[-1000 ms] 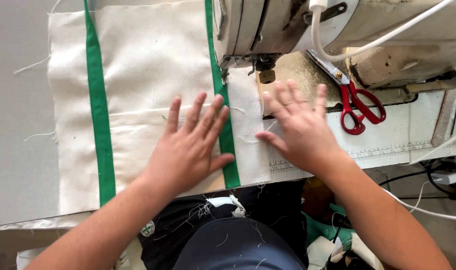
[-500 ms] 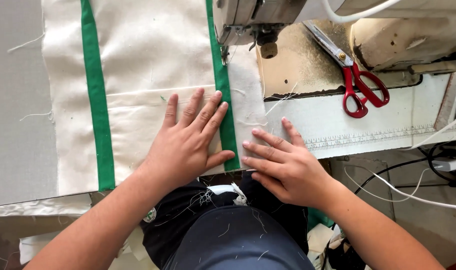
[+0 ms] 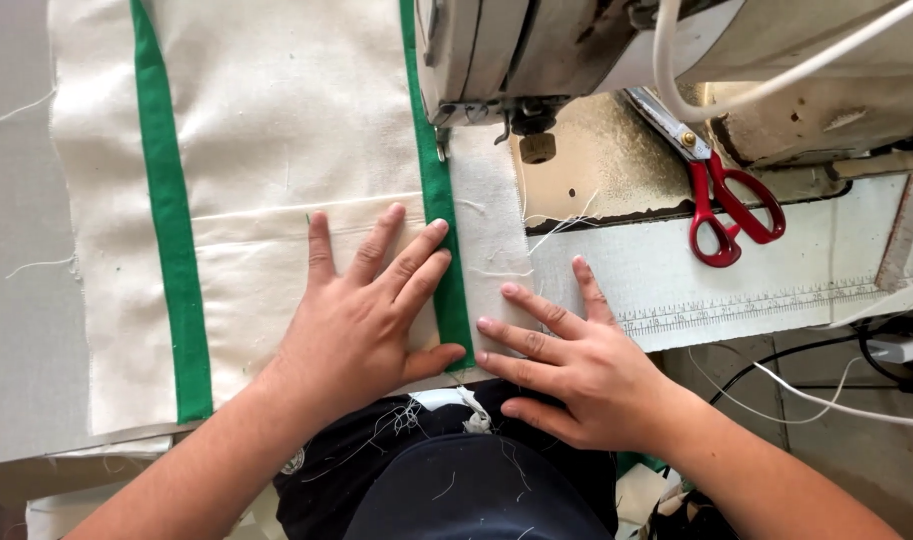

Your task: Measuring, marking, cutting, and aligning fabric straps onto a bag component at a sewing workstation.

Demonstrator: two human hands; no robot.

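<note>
Both hands lie open and flat, gripping nothing: your left hand point(image 3: 362, 320) and right hand point(image 3: 567, 365) press the soft, limp cream cloth point(image 3: 277, 150) beside its green strip point(image 3: 442, 230); hold near that stiffer edge.

Under the left hand point(image 3: 362, 335) lay cream cloth point(image 3: 277, 150) with two green stripes point(image 3: 172, 270); beyond the right hand point(image 3: 572, 365) were red-handled scissors point(image 3: 722, 195) on a brassy plate point(image 3: 607, 170).

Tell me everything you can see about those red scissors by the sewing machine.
The scissors have glossy red loop handles, plastic by the look, and grey metal blades joined by a small pivot screw. They lie flat and shut on the machine bed, handles toward the person, blade tips pointing up-left beneath a white cable. Neither hand touches them; the right hand rests on cloth nearby.
</note>
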